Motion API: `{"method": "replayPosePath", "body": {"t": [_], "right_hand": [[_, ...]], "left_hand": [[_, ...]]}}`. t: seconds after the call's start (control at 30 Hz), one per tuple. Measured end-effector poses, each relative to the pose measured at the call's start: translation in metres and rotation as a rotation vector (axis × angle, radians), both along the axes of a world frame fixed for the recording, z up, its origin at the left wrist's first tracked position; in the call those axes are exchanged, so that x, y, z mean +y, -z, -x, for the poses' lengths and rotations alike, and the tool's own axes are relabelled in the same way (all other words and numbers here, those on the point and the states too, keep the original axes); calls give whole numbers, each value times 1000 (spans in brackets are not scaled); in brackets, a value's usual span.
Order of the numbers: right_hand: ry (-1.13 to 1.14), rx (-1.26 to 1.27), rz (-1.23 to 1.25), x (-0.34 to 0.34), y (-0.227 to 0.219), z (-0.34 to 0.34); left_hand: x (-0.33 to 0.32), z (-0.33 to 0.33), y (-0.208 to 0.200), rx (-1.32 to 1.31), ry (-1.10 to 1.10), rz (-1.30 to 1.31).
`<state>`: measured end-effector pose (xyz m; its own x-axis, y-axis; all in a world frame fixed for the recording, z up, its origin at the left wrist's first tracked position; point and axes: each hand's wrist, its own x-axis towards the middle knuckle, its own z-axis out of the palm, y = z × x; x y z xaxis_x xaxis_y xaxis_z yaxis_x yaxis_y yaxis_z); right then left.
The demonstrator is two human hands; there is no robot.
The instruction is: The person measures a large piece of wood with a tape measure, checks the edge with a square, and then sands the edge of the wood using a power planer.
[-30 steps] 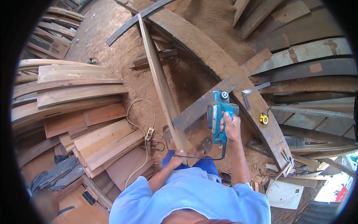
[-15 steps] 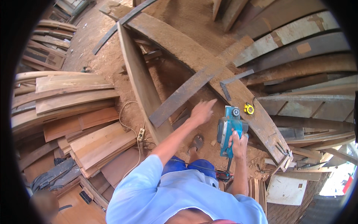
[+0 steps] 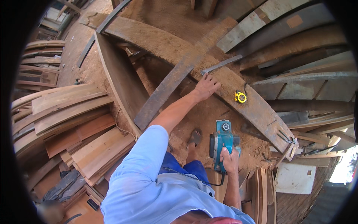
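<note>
A teal electric hand planer [image 3: 224,134] hangs in front of my body, with my right hand [image 3: 229,159] closed round its handle. My left hand [image 3: 207,88] reaches forward to the near edge of a sawdust-covered plank [image 3: 156,35]. Its fingers curl over the short arm of a metal try square [image 3: 223,64], hiding that arm; the blade shows beyond them. A yellow tape measure [image 3: 240,97] lies on the plank to the right of that hand. Crossing the plank is a dark, flat board [image 3: 164,93].
Stacked boards [image 3: 67,104] fill the left side, and long planks [image 3: 298,56] lean at the right. A wide board [image 3: 119,74] stands on edge left of centre. The planer's black cord [image 3: 203,183] runs across my front. Pliers [image 3: 285,136] lie at the plank's right end.
My left hand has come forward onto the try square, whose corner has shifted slightly left. The planer has moved back toward me, still in my right hand. The view has shifted too.
</note>
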<state>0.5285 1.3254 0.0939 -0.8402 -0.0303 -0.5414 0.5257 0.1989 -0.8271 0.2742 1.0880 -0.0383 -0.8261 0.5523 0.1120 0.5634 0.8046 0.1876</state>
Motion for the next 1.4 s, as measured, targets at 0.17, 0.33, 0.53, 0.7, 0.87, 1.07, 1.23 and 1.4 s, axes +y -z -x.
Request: {"method": "replayPosePath", "body": {"t": [0.17,0.33,0.53,0.7,0.87,1.07,1.23,1.4], "right_hand": [[-91,40,-11,-11,-4,50],[-231,155,-53,-32,-5,133],[-233,164,-33,-60,9,210],[-509,305,-254,-80,21,275],[-583,420,-218,-78,69,337],[-535,415,-254,-86,77,347],[-409,930,-905,-60,81,313],[-331,749,-853,-123,62,188]], "left_hand": [[-68,2,-68,187,-366,-478],[-170,-66,-148,67,-1172,-1011],[-187,-211,-98,348,-1180,-332],[-191,-343,-26,51,-1589,-354],[-145,-399,-38,-660,-1537,-625],[-120,-428,18,-442,-1607,-668],[-113,-420,33,-377,-1591,-634],[-114,-422,30,-449,-1646,-737]]}}
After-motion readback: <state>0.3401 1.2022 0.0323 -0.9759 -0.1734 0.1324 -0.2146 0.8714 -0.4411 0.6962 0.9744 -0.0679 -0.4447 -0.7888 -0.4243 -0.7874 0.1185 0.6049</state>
